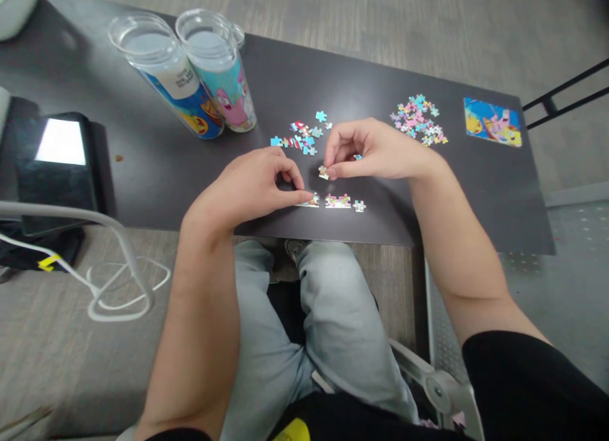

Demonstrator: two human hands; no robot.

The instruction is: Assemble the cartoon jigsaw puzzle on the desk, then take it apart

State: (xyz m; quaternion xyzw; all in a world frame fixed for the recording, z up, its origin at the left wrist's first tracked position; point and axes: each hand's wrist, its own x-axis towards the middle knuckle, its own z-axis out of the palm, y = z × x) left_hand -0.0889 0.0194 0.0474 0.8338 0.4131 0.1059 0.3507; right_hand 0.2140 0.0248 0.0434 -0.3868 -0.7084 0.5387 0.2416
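Note:
Pinched between the thumb and fingertips of my right hand (368, 150) is a small light-coloured jigsaw piece (323, 172), held just above the table. My left hand (252, 182) is closed, its thumb and finger on a short strip of joined jigsaw pieces (311, 202) near the table's front edge; part of that strip hides under the fingers. Right of it lies another joined strip (337, 202), pink and green on top, with a narrow gap between the two. A single jigsaw piece (360, 206) sits beside that strip's right end.
Behind my hands lies a loose group of jigsaw pieces (304, 136); a larger pile (419, 118) is to the right, near a printed picture card (493, 122). Two clear-topped cylinders, one blue (190, 105), one turquoise (233, 98), stand back left. A dark tablet (57, 174) is far left.

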